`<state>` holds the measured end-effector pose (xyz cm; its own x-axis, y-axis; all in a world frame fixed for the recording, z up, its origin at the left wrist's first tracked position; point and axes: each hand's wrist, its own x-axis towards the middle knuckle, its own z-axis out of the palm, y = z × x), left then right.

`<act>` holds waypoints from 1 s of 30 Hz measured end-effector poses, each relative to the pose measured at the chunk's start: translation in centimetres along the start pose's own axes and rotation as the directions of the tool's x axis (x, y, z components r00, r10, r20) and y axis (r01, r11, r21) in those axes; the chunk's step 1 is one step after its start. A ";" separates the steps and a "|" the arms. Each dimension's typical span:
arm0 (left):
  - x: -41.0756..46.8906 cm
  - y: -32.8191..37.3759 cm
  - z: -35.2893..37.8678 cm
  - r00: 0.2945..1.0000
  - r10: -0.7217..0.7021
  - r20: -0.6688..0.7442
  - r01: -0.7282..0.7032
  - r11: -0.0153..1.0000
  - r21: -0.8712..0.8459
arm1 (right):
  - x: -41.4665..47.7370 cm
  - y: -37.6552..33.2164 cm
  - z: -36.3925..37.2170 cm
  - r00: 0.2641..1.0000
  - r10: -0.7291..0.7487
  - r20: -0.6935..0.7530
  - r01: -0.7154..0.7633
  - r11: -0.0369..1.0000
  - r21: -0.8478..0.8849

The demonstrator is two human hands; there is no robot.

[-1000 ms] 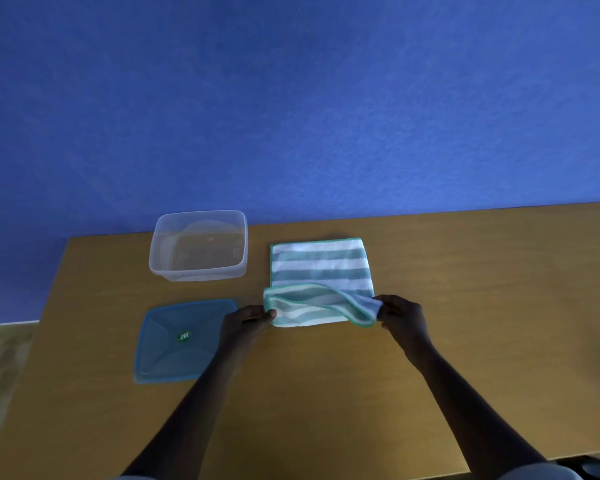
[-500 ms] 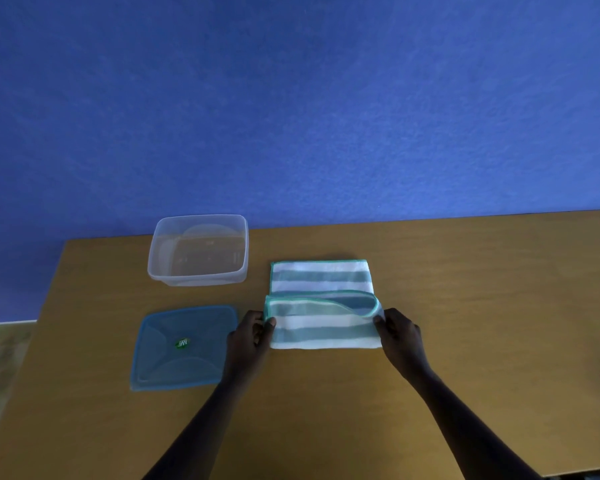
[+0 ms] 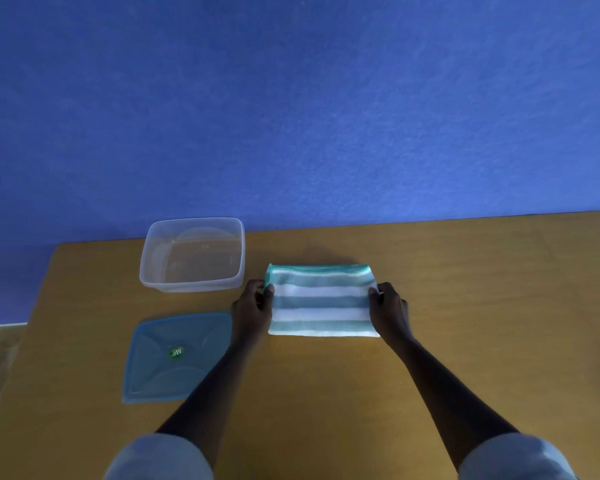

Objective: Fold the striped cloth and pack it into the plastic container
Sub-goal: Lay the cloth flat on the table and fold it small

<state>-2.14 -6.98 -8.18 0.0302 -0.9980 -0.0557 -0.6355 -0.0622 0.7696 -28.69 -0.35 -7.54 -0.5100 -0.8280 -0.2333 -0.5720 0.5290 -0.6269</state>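
One lid point(image 3: 177, 355) beside left hand point(image 3: 252, 311)

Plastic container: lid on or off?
Off. The plastic container sits open and empty; its blue lid lies flat on the table beside it.

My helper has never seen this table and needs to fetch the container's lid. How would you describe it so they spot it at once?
Start at the wooden table in front of the blue wall and go to its left end. There the clear plastic container stands by the far edge; the lid lies flat just nearer than it, beside the left hand. It alone is opaque blue, with a small green sticker at its centre.
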 end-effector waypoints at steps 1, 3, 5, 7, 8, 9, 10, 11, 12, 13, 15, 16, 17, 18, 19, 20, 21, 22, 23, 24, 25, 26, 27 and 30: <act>0.3 0.0 0.2 0.999 -0.030 0.017 0.030 0.999 -0.012 | 0.2 0.1 0.3 1.000 0.024 0.011 -0.024 1.000 -0.007; 0.5 -0.2 0.5 0.993 -0.087 0.074 0.090 0.995 -0.035 | 0.4 0.3 0.8 0.997 0.069 0.023 -0.069 0.998 -0.008; 0.3 -0.5 0.5 0.986 -0.109 0.124 0.117 0.992 -0.053 | 0.1 0.5 0.9 0.996 0.086 0.029 -0.087 0.996 0.027; -0.1 -0.9 0.2 0.984 -0.088 0.154 0.099 0.993 -0.068 | -0.3 0.4 0.7 0.999 0.032 0.019 -0.034 0.997 0.076; -0.2 -1.1 0.1 0.983 -0.062 0.171 0.075 0.995 -0.070 | -0.5 0.2 0.5 1.000 -0.026 -0.001 0.026 0.996 0.081; -0.3 -1.3 -0.1 0.981 -0.028 0.194 0.042 0.997 -0.068 | -0.6 0.2 0.3 0.995 -0.097 -0.023 0.098 0.992 0.075; -0.4 -1.4 -0.2 0.974 0.008 0.224 0.008 0.998 -0.068 | -0.6 0.2 0.2 0.985 -0.167 -0.033 0.169 0.984 0.057; -0.4 -1.4 -0.3 0.966 0.037 0.257 -0.018 0.997 -0.076 | -0.4 0.3 0.1 0.975 -0.222 -0.028 0.223 0.974 0.032; -0.3 -1.3 -0.5 0.956 0.056 0.287 -0.031 0.996 -0.089 | -0.2 0.3 0.0 0.968 -0.249 -0.008 0.249 0.968 0.006; -0.2 -1.1 -0.6 0.948 0.070 0.309 -0.041 0.994 -0.098 | 0.1 0.2 0.0 0.968 -0.252 0.019 0.252 0.968 -0.009; 0.2 -0.8 -0.7 0.941 0.096 0.325 -0.069 0.993 -0.095 | 0.6 0.0 -0.1 0.971 -0.231 0.057 0.231 0.973 -0.003; 0.3 -0.6 -0.7 0.939 0.103 0.327 -0.077 0.993 -0.092 | 0.9 -0.1 -0.1 0.975 -0.215 0.054 0.214 0.977 0.007; 0.5 -0.4 -0.7 0.940 0.107 0.324 -0.082 0.993 -0.089 | 1.0 -0.1 -0.1 0.981 -0.192 0.040 0.191 0.981 0.014; 0.6 -0.2 -0.6 0.941 0.112 0.318 -0.090 0.992 -0.083 | 1.2 -0.2 -0.1 0.985 -0.170 0.017 0.170 0.985 0.017; 0.8 -0.1 -0.5 0.943 0.118 0.312 -0.102 0.992 -0.069 | 1.3 -0.4 -0.1 0.987 -0.157 -0.013 0.158 0.987 0.020; 1.0 0.0 -0.4 0.942 0.119 0.313 -0.111 0.993 -0.045 | 1.3 -0.4 -0.1 0.988 -0.152 -0.039 0.153 0.988 0.018; 1.1 0.0 -0.2 0.941 0.113 0.321 -0.113 0.993 -0.016 | 1.3 -0.5 0.0 0.987 -0.151 -0.054 0.152 0.988 0.013; 1.2 0.0 0.0 0.937 0.098 0.335 -0.110 0.994 0.016 | 1.3 -0.5 0.1 0.987 -0.151 -0.053 0.152 0.988 0.007; 1.3 -0.1 0.2 0.932 0.079 0.355 -0.103 0.994 0.048 | 1.2 -0.6 0.3 0.988 -0.150 -0.036 0.150 0.989 -0.005; 1.4 -0.2 0.4 0.925 0.059 0.376 -0.097 0.992 0.082 | 1.3 -0.6 0.4 0.989 -0.144 -0.008 0.144 0.989 -0.027; 1.5 -0.3 0.5 0.918 0.041 0.395 -0.095 0.989 0.116 | 1.3 -0.5 0.6 0.990 -0.138 0.023 0.139 0.989 -0.056; 1.6 -0.3 0.7 0.913 0.027 0.407 -0.093 0.985 0.145 | 1.3 -0.5 0.7 0.990 -0.135 0.049 0.139 0.987 -0.084; 1.6 -0.3 0.8 0.912 0.016 0.410 -0.091 0.982 0.163 | 1.4 -0.6 0.8 0.988 -0.136 0.068 0.143 0.984 -0.104; 1.6 0.0 1.1 0.930 0.006 0.367 -0.085 0.977 0.198 | 1.5 -0.9 0.9 0.984 -0.135 0.116 0.149 0.981 -0.126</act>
<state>-2.97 -8.58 -8.96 -0.2592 -0.9242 -0.2804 -0.7758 0.0263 0.6304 -28.36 -2.24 -8.02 -0.3498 -0.9078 -0.2315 -0.7179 0.4185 -0.5563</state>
